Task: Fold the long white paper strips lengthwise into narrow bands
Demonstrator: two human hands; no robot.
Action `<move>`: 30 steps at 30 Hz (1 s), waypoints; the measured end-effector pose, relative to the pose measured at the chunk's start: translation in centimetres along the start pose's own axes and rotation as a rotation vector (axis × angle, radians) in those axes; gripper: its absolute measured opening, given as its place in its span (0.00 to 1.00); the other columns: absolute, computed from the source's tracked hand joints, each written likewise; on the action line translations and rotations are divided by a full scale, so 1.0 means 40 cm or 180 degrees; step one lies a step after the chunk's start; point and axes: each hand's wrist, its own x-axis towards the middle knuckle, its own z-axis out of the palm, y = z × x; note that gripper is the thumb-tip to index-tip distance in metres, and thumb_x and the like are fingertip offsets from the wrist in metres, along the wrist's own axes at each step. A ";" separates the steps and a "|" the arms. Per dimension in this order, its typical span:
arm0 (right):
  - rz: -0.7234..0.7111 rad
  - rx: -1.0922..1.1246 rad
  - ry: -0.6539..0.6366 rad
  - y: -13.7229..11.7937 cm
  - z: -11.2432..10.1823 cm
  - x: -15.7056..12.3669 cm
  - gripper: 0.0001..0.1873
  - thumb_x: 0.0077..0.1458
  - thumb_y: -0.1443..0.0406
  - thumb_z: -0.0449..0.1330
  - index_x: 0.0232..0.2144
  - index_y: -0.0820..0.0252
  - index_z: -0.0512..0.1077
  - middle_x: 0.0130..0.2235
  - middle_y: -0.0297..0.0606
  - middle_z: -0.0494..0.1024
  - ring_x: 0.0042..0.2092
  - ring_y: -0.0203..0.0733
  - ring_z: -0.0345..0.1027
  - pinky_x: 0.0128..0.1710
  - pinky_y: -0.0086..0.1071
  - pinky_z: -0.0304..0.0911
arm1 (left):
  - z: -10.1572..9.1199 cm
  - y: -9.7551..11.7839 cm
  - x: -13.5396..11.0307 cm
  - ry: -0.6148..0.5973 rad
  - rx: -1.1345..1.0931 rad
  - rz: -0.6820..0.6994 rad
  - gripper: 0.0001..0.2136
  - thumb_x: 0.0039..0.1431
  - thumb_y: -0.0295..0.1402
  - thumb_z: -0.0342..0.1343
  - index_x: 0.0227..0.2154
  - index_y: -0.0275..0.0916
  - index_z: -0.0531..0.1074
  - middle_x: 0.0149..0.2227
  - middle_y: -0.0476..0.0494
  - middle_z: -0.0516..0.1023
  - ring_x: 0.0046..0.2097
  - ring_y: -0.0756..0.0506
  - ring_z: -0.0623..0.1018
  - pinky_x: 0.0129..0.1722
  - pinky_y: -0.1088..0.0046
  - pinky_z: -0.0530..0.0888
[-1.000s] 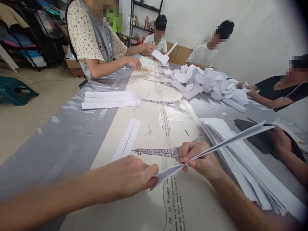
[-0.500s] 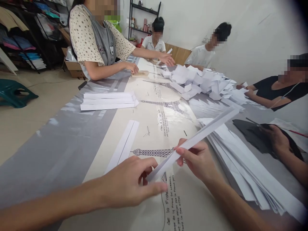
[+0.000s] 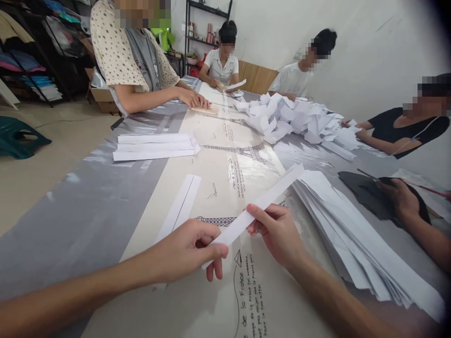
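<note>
Long table (image 3: pixel 105 197) with an Eiffel Tower cloth, paper stack (image 3: pixel 352 234) at right. Both hands pinch one folded strip (image 3: pixel 260 204) just above it: left hand (image 3: pixel 186 251) near end, right hand (image 3: pixel 278 230) mid-length. Folding seems underway; creasing needs aligned edges.

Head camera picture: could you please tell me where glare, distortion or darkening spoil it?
Head view: window glare whitens the glossy table cover beyond the folded paper strip held by the left hand and right hand; wide-angle stretch bends the forearms and the paper stack; the right corners darken into a blurred vignette.
</note>
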 end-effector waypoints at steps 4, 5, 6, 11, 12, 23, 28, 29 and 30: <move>0.0098 0.0316 0.0245 -0.009 -0.007 0.005 0.15 0.54 0.55 0.72 0.24 0.59 0.78 0.22 0.33 0.72 0.25 0.35 0.62 0.27 0.31 0.59 | -0.021 -0.013 0.008 -0.0324 -0.0291 -0.0014 0.10 0.67 0.37 0.54 0.31 0.38 0.72 0.31 0.45 0.83 0.28 0.49 0.79 0.32 0.73 0.69; 0.0112 0.0379 0.0292 -0.010 -0.008 0.005 0.14 0.53 0.56 0.73 0.25 0.59 0.78 0.22 0.32 0.72 0.25 0.34 0.61 0.27 0.30 0.59 | -0.026 -0.016 0.010 -0.0366 -0.0304 -0.0010 0.09 0.67 0.37 0.54 0.32 0.38 0.71 0.31 0.46 0.83 0.28 0.49 0.79 0.31 0.73 0.69; 0.0120 0.0424 0.0328 -0.011 -0.008 0.006 0.14 0.52 0.56 0.73 0.25 0.59 0.78 0.22 0.32 0.71 0.25 0.34 0.60 0.26 0.30 0.59 | -0.030 -0.017 0.012 -0.0388 -0.0292 -0.0011 0.09 0.66 0.36 0.54 0.31 0.38 0.71 0.31 0.46 0.83 0.28 0.49 0.79 0.31 0.74 0.68; 0.0271 0.0696 0.0591 -0.005 -0.016 0.018 0.15 0.49 0.58 0.75 0.24 0.60 0.75 0.21 0.29 0.67 0.24 0.32 0.57 0.23 0.28 0.56 | -0.053 -0.017 0.021 -0.0340 -0.0122 0.0094 0.11 0.66 0.37 0.56 0.29 0.37 0.71 0.31 0.46 0.83 0.26 0.50 0.78 0.29 0.75 0.67; 0.0310 0.0784 0.0665 -0.004 -0.021 0.022 0.16 0.48 0.58 0.76 0.24 0.60 0.74 0.21 0.28 0.66 0.24 0.31 0.55 0.22 0.27 0.55 | -0.058 -0.015 0.022 -0.0314 -0.0090 0.0124 0.11 0.66 0.37 0.56 0.29 0.37 0.72 0.31 0.45 0.83 0.26 0.51 0.78 0.29 0.75 0.67; 0.0155 0.1004 0.0900 -0.008 -0.065 0.052 0.16 0.48 0.59 0.76 0.28 0.60 0.73 0.25 0.27 0.65 0.23 0.28 0.55 0.18 0.23 0.56 | -0.076 -0.017 0.014 -0.0126 0.0208 0.0184 0.14 0.68 0.38 0.55 0.27 0.38 0.68 0.25 0.49 0.80 0.22 0.52 0.76 0.24 0.77 0.63; -0.0239 0.0979 0.1254 -0.010 -0.124 0.091 0.16 0.44 0.60 0.77 0.32 0.59 0.77 0.38 0.31 0.75 0.24 0.26 0.59 0.18 0.22 0.62 | -0.096 -0.024 0.018 -0.0186 0.0101 0.0184 0.13 0.66 0.40 0.57 0.29 0.37 0.71 0.24 0.50 0.79 0.21 0.53 0.74 0.24 0.77 0.66; -0.0273 0.0959 0.1286 -0.010 -0.131 0.095 0.16 0.44 0.60 0.77 0.32 0.59 0.77 0.38 0.32 0.75 0.24 0.26 0.59 0.18 0.22 0.62 | -0.100 -0.023 0.019 -0.0203 0.0081 0.0202 0.13 0.66 0.40 0.58 0.29 0.37 0.71 0.24 0.49 0.79 0.21 0.53 0.73 0.24 0.78 0.67; -0.0298 0.0934 0.1305 -0.011 -0.136 0.097 0.16 0.44 0.59 0.77 0.32 0.59 0.77 0.38 0.32 0.76 0.24 0.26 0.60 0.19 0.22 0.63 | -0.104 -0.023 0.019 -0.0232 0.0063 0.0218 0.13 0.66 0.40 0.58 0.29 0.37 0.71 0.24 0.49 0.79 0.21 0.53 0.73 0.24 0.78 0.67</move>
